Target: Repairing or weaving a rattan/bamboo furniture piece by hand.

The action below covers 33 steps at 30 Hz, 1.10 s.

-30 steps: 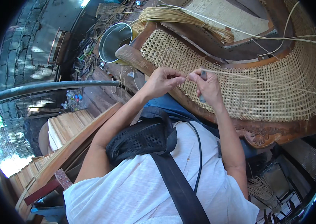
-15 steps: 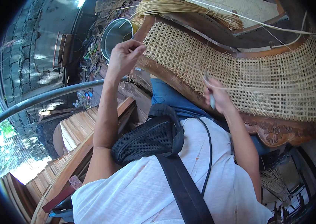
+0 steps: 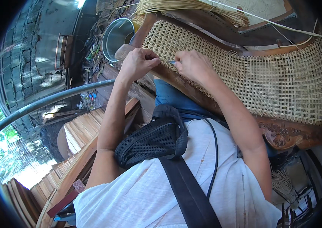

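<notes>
A woven cane panel (image 3: 279,83) stretches across a carved brown wooden frame (image 3: 282,131) in front of me. At the panel's left end my left hand (image 3: 137,62) is closed in a pinch by the frame's near edge; what it pinches is too small to make out. Close to its right, my right hand (image 3: 195,66) is wrapped round a small hand tool with a metal tip (image 3: 172,62). That tip points left, at the cane near my left fingers. My right fingers hide the tool's handle, which looks pale blue in the earlier frame.
A metal bucket (image 3: 116,40) stands beyond the frame's left end. A bundle of cane strands (image 3: 191,7) lies at the top, with loose strands crossing the frame. A curved metal pipe (image 3: 50,102) and stacked wooden pieces (image 3: 79,131) are on my left.
My right hand has moved left and up with the tool, from the panel's middle to beside my left hand. My left hand has come down and right, onto the frame's edge.
</notes>
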Tool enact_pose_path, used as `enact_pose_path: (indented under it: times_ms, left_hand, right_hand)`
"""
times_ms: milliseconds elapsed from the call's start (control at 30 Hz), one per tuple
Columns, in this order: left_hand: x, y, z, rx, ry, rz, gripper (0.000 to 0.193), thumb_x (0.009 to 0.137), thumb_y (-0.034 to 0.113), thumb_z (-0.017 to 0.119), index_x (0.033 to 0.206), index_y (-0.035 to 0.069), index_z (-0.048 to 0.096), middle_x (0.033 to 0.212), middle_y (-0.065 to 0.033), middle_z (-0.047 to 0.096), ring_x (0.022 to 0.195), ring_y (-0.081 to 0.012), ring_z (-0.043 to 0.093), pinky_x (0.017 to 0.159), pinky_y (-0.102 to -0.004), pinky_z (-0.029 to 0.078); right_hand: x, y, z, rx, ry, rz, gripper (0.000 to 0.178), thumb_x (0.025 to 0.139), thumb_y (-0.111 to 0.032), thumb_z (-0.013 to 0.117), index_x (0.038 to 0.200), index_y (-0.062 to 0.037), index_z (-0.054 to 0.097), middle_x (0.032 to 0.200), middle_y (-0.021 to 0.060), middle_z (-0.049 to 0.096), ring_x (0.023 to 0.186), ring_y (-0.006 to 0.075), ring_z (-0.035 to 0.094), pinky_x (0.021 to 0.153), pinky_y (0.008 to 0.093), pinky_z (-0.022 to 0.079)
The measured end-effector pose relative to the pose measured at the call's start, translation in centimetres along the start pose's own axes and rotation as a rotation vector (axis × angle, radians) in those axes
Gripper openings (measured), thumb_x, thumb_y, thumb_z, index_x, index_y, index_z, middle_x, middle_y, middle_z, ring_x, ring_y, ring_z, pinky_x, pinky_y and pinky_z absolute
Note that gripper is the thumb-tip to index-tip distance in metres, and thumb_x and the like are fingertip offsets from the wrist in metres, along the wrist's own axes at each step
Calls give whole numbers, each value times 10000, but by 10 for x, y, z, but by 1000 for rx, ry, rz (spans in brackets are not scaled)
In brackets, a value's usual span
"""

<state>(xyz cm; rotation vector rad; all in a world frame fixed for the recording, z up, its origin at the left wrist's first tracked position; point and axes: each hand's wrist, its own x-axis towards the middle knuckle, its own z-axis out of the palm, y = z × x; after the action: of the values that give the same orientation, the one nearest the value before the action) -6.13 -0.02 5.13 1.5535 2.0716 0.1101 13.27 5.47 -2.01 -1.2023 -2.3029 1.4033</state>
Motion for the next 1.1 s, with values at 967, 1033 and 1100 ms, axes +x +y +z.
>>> enact_pose_path:
  times_ms: [967,1033,1100]
  left_hand:
    - [14,20,2,273,-96,-124,282,741,343,663,843,97,754,809,-156,713,792,-322,699,748,-417,552]
    - [15,17,3,307,-100,-56,270,772,336,654,856,97,747,842,-160,713,821,-327,696,756,-430,549]
    - [14,14,4,315,-84,-20,267,786,336,650,863,98,743,844,-163,711,827,-331,693,757,-434,547]
  right_hand:
    - [-2,-11,-1,-186,-18,14,199,855,-193,596,933,-74,737,907,159,723,905,317,708,811,426,554]
    - [0,-26,-4,-261,-35,-18,194,852,-154,582,932,-65,735,925,166,722,913,319,709,813,425,558]
    - [2,-31,-7,-324,-32,-73,198,829,-95,568,937,-60,731,944,185,716,920,329,707,805,443,559]
